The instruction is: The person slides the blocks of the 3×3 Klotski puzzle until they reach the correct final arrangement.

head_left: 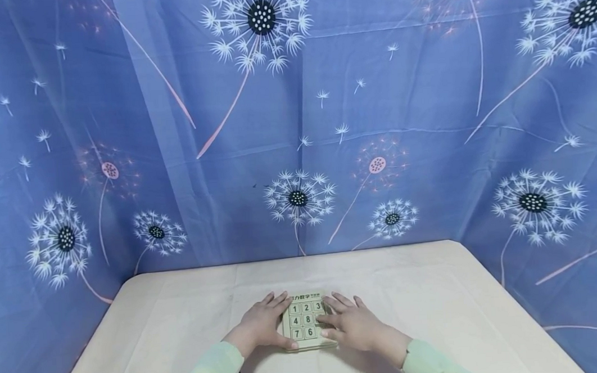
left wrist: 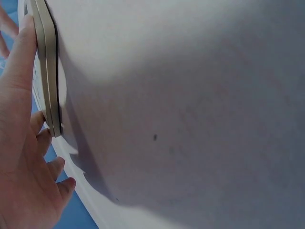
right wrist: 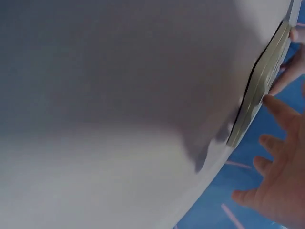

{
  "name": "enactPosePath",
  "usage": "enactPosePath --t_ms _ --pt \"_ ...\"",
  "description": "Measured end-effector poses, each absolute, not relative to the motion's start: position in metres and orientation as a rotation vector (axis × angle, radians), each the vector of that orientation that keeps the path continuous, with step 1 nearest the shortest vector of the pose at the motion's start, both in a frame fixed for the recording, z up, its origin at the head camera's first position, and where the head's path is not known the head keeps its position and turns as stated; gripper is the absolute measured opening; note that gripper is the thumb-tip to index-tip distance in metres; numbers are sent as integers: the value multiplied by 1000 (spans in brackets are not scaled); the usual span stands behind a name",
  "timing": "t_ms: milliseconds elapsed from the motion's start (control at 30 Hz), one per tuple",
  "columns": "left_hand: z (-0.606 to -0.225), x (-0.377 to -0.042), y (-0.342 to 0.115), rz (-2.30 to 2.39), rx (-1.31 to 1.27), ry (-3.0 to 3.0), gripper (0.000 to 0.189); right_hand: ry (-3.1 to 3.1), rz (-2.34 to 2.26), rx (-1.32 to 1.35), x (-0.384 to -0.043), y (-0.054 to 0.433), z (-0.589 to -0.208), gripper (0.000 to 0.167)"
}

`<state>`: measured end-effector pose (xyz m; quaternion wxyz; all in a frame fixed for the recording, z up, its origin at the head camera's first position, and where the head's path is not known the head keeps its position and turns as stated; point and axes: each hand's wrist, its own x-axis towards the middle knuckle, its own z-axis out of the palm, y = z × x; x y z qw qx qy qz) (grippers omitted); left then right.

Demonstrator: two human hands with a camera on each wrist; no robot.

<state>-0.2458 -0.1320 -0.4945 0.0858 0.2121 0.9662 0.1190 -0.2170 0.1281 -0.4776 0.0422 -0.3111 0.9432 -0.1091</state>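
A sliding number puzzle (head_left: 302, 320) lies flat on the table, its square tiles reading 1, 2, 3 on top, then 4, 8, then 7, 6. My left hand (head_left: 262, 323) holds the puzzle's left side, thumb at the near corner and fingers by the far corner. In the left wrist view, the left thumb (left wrist: 24, 62) lies along the board's edge. My right hand (head_left: 358, 325) is spread over the right side, a fingertip on the right column beside the 8. Those fingers hide part of that column. In the right wrist view, other right fingers (right wrist: 271, 143) stand apart from the board.
The pale table (head_left: 193, 304) has rounded far corners. A blue curtain (head_left: 249, 211) with a dandelion print hangs behind it and along both sides. A small dark spot (left wrist: 155, 137) marks the tabletop in the left wrist view.
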Motion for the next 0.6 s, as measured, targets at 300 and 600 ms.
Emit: enactPosePath --t_ms 300,600 --pt "-491 -245 -129 368 624 2882 109 2833 -274 -989 -206 128 -477 46" --pt "-489 -244 -129 348 626 2878 108 2861 -363 -980 -212 135 -471 46"
